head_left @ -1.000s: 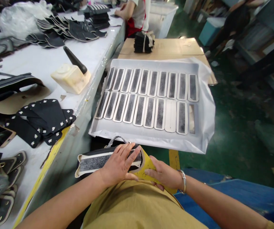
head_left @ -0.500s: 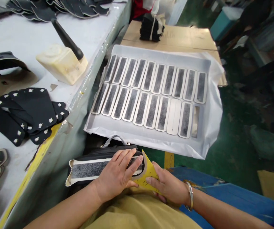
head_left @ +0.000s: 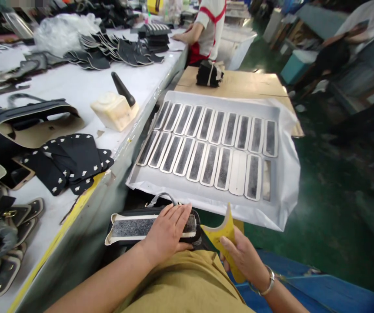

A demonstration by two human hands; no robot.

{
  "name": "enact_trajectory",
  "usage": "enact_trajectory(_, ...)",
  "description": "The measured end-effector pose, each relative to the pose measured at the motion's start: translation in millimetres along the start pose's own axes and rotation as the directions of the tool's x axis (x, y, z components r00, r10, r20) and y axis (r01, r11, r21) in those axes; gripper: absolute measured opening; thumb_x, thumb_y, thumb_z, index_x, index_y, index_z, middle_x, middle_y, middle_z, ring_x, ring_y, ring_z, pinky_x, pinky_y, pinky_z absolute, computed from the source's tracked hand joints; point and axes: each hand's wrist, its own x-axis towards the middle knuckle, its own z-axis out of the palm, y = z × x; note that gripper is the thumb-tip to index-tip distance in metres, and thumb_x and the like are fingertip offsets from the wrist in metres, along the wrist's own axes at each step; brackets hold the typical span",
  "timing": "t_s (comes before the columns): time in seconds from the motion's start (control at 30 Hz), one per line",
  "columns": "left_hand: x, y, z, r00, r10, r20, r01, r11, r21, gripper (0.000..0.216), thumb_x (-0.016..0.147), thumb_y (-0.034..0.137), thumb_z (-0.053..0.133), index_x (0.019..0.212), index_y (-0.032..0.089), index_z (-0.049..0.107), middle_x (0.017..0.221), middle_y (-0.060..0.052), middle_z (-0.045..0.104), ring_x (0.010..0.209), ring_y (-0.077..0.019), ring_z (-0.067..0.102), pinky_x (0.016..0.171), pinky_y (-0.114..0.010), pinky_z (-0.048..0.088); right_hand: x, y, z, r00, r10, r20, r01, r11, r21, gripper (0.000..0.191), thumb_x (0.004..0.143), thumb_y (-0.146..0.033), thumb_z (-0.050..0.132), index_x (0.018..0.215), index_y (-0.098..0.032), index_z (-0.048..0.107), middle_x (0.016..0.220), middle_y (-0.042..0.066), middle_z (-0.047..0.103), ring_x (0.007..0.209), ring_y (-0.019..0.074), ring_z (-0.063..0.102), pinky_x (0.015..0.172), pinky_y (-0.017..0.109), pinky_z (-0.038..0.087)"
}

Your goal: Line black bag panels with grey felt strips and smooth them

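A black handbag (head_left: 121, 213) with a grey loop handle lies on its side in front of me. Its base faces up, showing a speckled dark grey strip (head_left: 131, 227) between pale edges. My left hand (head_left: 168, 228) rests flat on the right part of that base, fingers stretched out together. To the right of the bag, apart from it, my right hand (head_left: 241, 256) is closed around a flat yellow tool with a concave, two-pointed end (head_left: 221, 232). The tool's points face up and toward the bag.
Ahead is a plastic-covered grey tray (head_left: 187, 191) with two rows of pale-rimmed dark strips, beside cardboard (head_left: 248, 87). On the left table (head_left: 85, 82) are a cream container with a black handle (head_left: 117, 111), black panels (head_left: 76, 156) and bag parts. A co-worker (head_left: 208, 30) stands beyond.
My right hand has drawn the yellow tool away from the bag's right end, to the right. My left hand stays on the base. The view has tilted up, showing more of the room.
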Motion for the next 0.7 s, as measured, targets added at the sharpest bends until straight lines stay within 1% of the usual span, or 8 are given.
enact_trajectory(0.1,6.2,11.5,-2.1,0.992,-0.105,0.073,0.102,0.994,0.043,0.104,0.062,0.065,0.069,0.138,0.004,0.033,0.127,-0.019,0.052,0.115,-0.0306,0.047,0.101,-0.044,0.031,-17.9,8.2,0.6,0.988,0.039,-0.153,-0.028,0.997,0.072,0.039,0.084,-0.059,0.044,0.088,-0.021,0.036,0.048,-0.008,0.053,0.032,0.0094,0.051,0.03,0.016,0.039)
enact_trajectory(0.17,8.1,16.9,-0.6,0.988,-0.141,0.07,0.136,0.989,0.062,0.097,0.066,0.067,0.063,0.136,0.004,0.037,0.124,-0.019,0.053,0.112,-0.0312,0.047,0.097,-0.045,0.033,-22.3,10.4,3.3,0.983,0.063,-0.172,-0.048,0.995,0.089,0.04,0.084,-0.062,0.042,0.086,-0.022,0.036,0.045,-0.009,0.05,0.03,0.0097,0.049,0.028,0.017,0.039)
enact_trajectory(0.23,7.3,19.4,2.8,0.989,-0.147,0.025,0.145,0.987,0.072,0.089,0.073,0.066,0.056,0.135,0.005,0.039,0.123,-0.018,0.053,0.11,-0.031,0.047,0.096,-0.046,0.033,-20.8,8.2,4.6,0.986,0.094,-0.135,-0.084,0.994,0.076,0.041,0.085,-0.062,0.039,0.087,-0.021,0.038,0.044,-0.01,0.048,0.03,0.0098,0.048,0.028,0.018,0.04)
enact_trajectory(0.3,4.8,20.3,6.8,0.99,-0.136,-0.022,0.137,0.987,0.081,0.082,0.077,0.062,0.054,0.135,0.005,0.039,0.124,-0.018,0.053,0.111,-0.0307,0.046,0.097,-0.045,0.031,-15.4,2.1,2.7,0.995,0.089,-0.039,-0.089,0.996,0.009,0.04,0.084,-0.06,0.043,0.089,-0.02,0.04,0.046,-0.009,0.05,0.032,0.0101,0.049,0.028,0.019,0.042)
enact_trajectory(0.4,1.4,21.8,11.2,0.99,-0.126,-0.068,0.132,0.987,0.095,0.081,0.075,0.057,0.058,0.135,0.005,0.04,0.124,-0.018,0.052,0.111,-0.0308,0.045,0.098,-0.045,0.03,-4.9,-9.9,-5.1,0.997,-0.02,0.078,0.022,0.999,-0.028,0.042,0.079,-0.056,0.057,0.092,-0.019,0.042,0.05,-0.008,0.054,0.034,0.0091,0.051,0.03,0.017,0.04)
enact_trajectory(0.47,0.0,23.7,12.6,0.986,-0.137,-0.092,0.146,0.984,0.106,0.082,0.073,0.054,0.062,0.134,0.005,0.04,0.124,-0.018,0.052,0.111,-0.031,0.045,0.099,-0.044,0.029,1.3,-17.9,-10.6,0.993,-0.098,0.063,0.095,0.994,0.055,0.043,0.078,-0.055,0.059,0.091,-0.018,0.042,0.055,-0.006,0.057,0.038,0.0086,0.054,0.036,0.017,0.043)
enact_trajectory(0.57,-2.3,26.3,13.2,0.982,-0.146,-0.12,0.16,0.98,0.118,0.082,0.071,0.051,0.066,0.134,0.005,0.041,0.122,-0.018,0.051,0.111,-0.0313,0.045,0.1,-0.045,0.029,6.0,-29.3,-15.8,0.995,-0.095,0.013,0.093,0.989,0.114,0.04,0.08,-0.054,0.057,0.093,-0.019,0.043,0.065,-0.003,0.061,0.049,0.0107,0.061,0.046,0.02,0.05)
enact_trajectory(0.7,-6.4,26.6,13.9,0.991,-0.069,-0.117,0.087,0.984,0.156,0.075,0.073,0.053,0.065,0.137,0.023,0.039,0.129,-0.017,0.046,0.115,-0.0329,0.044,0.1,-0.047,0.029,4.7,-40.3,-19.1,0.998,-0.062,0.02,0.061,0.996,0.062,0.035,0.083,-0.048,0.055,0.1,-0.019,0.046,0.078,0.001,0.066,0.055,0.0124,0.064,0.051,0.023,0.053)
